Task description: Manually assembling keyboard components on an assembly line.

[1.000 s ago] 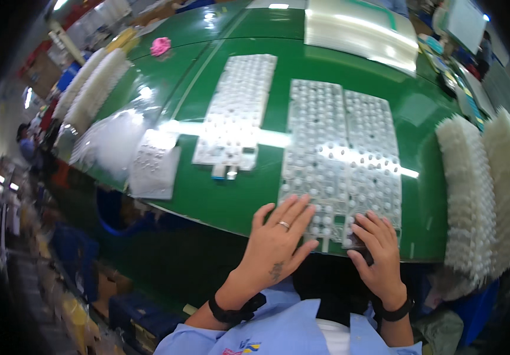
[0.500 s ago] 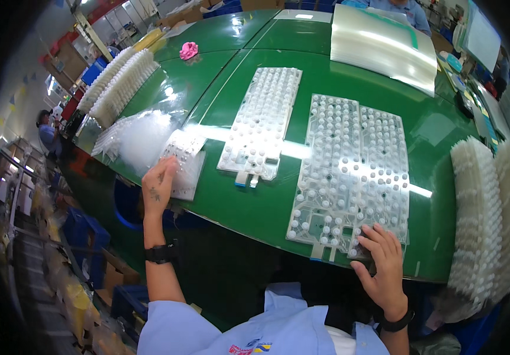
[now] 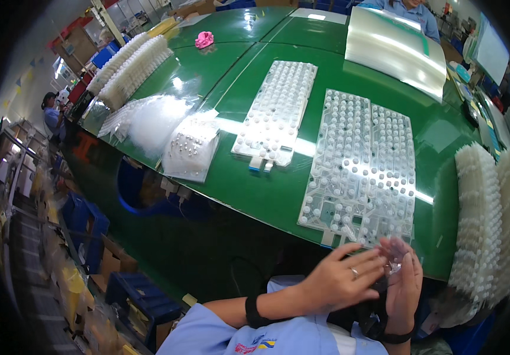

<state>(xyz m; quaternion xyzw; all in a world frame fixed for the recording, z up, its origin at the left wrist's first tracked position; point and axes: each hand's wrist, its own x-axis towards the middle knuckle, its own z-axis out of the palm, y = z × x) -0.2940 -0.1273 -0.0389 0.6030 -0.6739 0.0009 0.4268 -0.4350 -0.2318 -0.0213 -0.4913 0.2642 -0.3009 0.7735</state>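
Note:
My right hand (image 3: 405,287) is raised at the table's front edge, its fingers curled round a small crumpled piece of clear plastic film (image 3: 394,255). Beside it, my left hand (image 3: 343,279), wearing a ring, has its fingers stretched toward that film; whether they touch it I cannot tell. Just beyond both hands lie two keyboard membrane sheets (image 3: 358,154) side by side, covered with white rubber domes. Another dome sheet (image 3: 275,109) with a short ribbon tail lies farther left. A clear sheet with small metallic dots (image 3: 190,148) rests on a white pad near the left edge.
Stacked dome sheets (image 3: 133,74) stand at the far left, and more upright stacks (image 3: 479,225) at the right. A tall pile of clear sheets (image 3: 394,50) is at the back, near another person (image 3: 411,15). A pink crumpled item (image 3: 204,39) lies on the green table (image 3: 231,195).
My left hand has left the dotted sheet and crossed right to my right hand. My right hand has lifted off the dome sheet and now holds clear film.

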